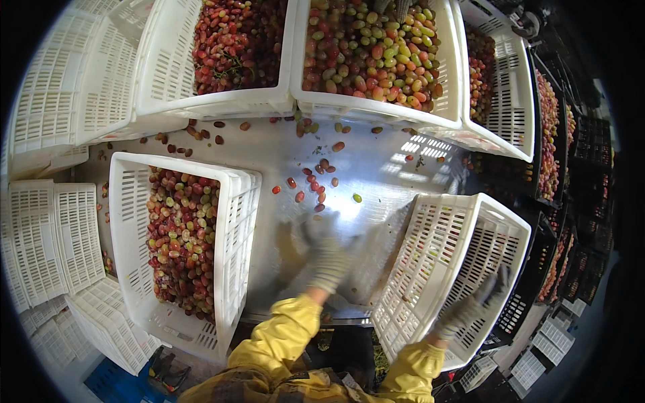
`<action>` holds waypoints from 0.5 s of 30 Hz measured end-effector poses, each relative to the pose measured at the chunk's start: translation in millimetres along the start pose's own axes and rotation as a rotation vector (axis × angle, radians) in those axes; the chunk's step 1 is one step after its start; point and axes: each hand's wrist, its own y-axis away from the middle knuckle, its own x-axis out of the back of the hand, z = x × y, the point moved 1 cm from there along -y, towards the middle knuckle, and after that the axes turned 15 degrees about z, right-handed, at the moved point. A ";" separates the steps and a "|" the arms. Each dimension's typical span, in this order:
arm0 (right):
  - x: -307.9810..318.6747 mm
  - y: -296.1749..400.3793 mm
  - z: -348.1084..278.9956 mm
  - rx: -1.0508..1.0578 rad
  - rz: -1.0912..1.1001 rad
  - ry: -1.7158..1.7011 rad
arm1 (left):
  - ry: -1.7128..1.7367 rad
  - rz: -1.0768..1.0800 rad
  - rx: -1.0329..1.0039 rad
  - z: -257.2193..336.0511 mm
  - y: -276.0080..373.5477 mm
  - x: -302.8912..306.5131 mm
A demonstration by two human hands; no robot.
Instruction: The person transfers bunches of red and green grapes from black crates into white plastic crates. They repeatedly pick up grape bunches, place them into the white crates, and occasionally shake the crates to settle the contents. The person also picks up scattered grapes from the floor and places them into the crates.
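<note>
My left hand (330, 257), in a striped knit glove and yellow sleeve, is blurred above the metal table (368, 216), fingers spread and holding nothing. Loose grapes (317, 186) lie on the table just beyond it. My right hand (471, 307), gloved too, reaches into the opening of a tilted white plastic crate (428, 252) at the right; whether its fingers touch the crate wall I cannot tell. Left of my left hand stands a white crate (237, 226) with red and green grapes (181, 242) inside.
White crates of grapes (375, 113) line the table's far side, where another person's gloved hand (401, 7) touches the grapes. More white crates (55, 237) are stacked at the left. Black crates of grapes (549, 136) stand at the right, and a blue crate (116, 383) lies at lower left.
</note>
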 end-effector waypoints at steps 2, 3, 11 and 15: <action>-57.8 47.9 -70.3 -0.246 -0.142 -0.115 | -0.258 -0.025 0.223 -86.9 5.1 3.6; -81.8 81.5 -64.8 -0.207 -0.278 -0.193 | -0.517 0.047 0.088 -101.9 2.9 7.1; -246.5 227.1 60.9 -0.129 -0.267 0.236 | -0.510 0.286 -0.104 -95.7 -131.6 -60.9; -332.8 194.5 39.7 0.232 -0.194 0.376 | -0.370 0.442 -0.208 -78.9 -209.1 -78.1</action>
